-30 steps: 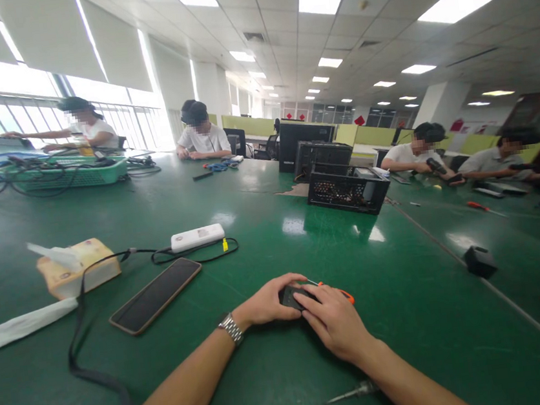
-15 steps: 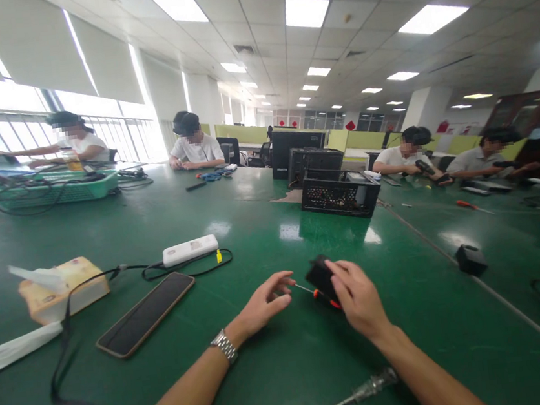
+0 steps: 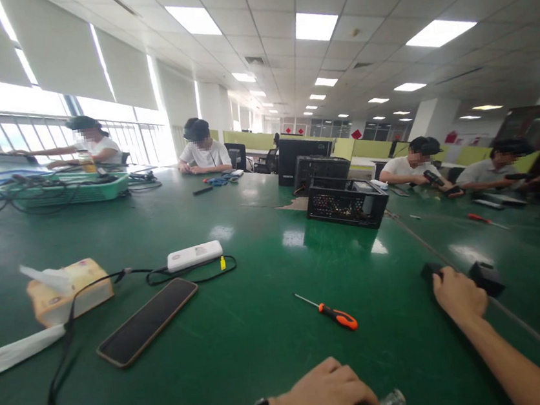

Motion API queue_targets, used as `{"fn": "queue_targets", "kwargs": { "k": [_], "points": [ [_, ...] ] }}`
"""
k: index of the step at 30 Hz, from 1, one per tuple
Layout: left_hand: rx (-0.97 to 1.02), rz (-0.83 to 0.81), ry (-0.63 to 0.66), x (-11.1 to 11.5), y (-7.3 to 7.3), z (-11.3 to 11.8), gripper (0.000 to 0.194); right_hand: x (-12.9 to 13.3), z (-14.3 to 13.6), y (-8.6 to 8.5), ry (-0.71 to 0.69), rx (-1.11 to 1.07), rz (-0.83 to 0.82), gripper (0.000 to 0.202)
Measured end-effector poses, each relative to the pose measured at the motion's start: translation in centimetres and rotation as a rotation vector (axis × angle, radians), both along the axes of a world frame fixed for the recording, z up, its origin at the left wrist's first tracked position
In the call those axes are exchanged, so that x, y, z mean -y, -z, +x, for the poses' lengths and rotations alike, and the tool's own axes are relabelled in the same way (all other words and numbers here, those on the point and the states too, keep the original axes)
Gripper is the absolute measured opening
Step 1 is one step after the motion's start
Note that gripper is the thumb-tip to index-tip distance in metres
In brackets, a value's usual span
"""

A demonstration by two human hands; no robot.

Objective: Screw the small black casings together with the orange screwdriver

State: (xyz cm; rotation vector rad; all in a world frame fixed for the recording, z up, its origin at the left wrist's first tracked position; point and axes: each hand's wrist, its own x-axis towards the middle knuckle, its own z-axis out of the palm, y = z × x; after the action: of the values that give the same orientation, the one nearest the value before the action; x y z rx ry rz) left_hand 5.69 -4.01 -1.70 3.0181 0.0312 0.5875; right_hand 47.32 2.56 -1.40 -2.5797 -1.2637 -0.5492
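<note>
My left hand (image 3: 328,394) is low in the view with its fingers curled over a clear-handled screwdriver (image 3: 393,402); only the handle end shows past the fingers. My right hand (image 3: 461,298) reaches out to the right, closed on a small black block-like object (image 3: 430,271) at the table surface. Just beyond that hand sits a similar black block (image 3: 488,278). Between my hands and farther forward, an orange-and-black screwdriver (image 3: 337,316) lies on the green table (image 3: 247,348), its thin shaft pointing to the upper left.
A phone (image 3: 149,320), a white power strip (image 3: 195,255) with a black cable and a tissue pack (image 3: 73,291) lie to the left. An open black computer case (image 3: 345,203) stands ahead. A green basket (image 3: 74,191) holds cables. Several people work around the table.
My right hand has carried the black object rightward to beside the other block. My left hand has come down and back onto the clear-handled screwdriver. The orange screwdriver stays on the table.
</note>
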Motion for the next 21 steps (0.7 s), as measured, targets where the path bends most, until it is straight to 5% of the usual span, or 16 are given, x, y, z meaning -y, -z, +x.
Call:
{"fn": "queue_targets", "kwargs": {
  "k": [9, 16, 21],
  "points": [
    [-0.086, -0.13, -0.002, 0.2, -2.2, -1.4, 0.021, -0.5, 0.8, 0.3, 0.046, -0.018, -0.095, 0.044],
    [-0.086, -0.135, 0.002, 0.3, -2.2, -1.3, 0.022, 0.4, 3.3, -0.8, 0.075, -0.014, -0.161, 0.059],
    [-0.091, -0.128, -0.009, 0.1, -2.1, -1.2, 0.022, 2.3, 4.4, 0.1, 0.047, -0.036, -0.074, 0.056]
  ]
}}
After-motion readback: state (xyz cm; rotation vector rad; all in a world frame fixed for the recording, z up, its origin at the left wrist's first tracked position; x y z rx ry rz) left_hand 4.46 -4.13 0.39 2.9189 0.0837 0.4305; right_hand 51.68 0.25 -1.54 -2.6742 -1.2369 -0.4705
